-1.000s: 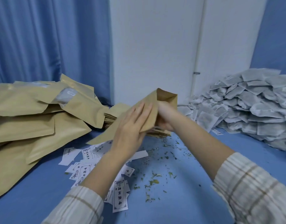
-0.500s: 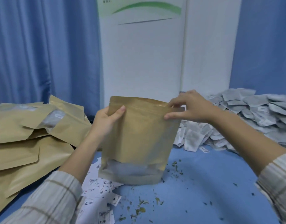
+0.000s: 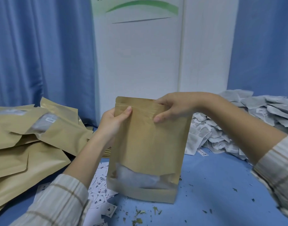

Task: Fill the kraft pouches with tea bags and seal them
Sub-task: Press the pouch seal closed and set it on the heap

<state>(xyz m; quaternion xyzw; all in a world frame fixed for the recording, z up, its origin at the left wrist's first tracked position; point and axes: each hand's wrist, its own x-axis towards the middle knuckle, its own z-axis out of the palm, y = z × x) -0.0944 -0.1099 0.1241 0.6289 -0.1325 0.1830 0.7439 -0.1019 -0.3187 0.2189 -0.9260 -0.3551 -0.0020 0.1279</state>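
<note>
One kraft pouch [image 3: 148,149] stands upright on the blue table [image 3: 213,185], centre of the scene, its base resting on the surface and its clear window low on the near face. Pale contents show through the window; what they are cannot be told for certain.

The left hand [image 3: 113,122] grips the pouch's upper left edge, thumb pressed on the near face at the zip line. The right hand [image 3: 174,107] pinches the top right corner, thumb on the near face, fingers curled over the rim behind.

Left of the pouch lies a heap of further kraft pouches [image 3: 26,144], some showing windows. Far right sits a pile of white tea bags [image 3: 237,124]. Small printed paper tags [image 3: 101,190] lie scattered near the pouch's left base. Loose green leaf fragments [image 3: 140,214] dot the table, near and to the right.
</note>
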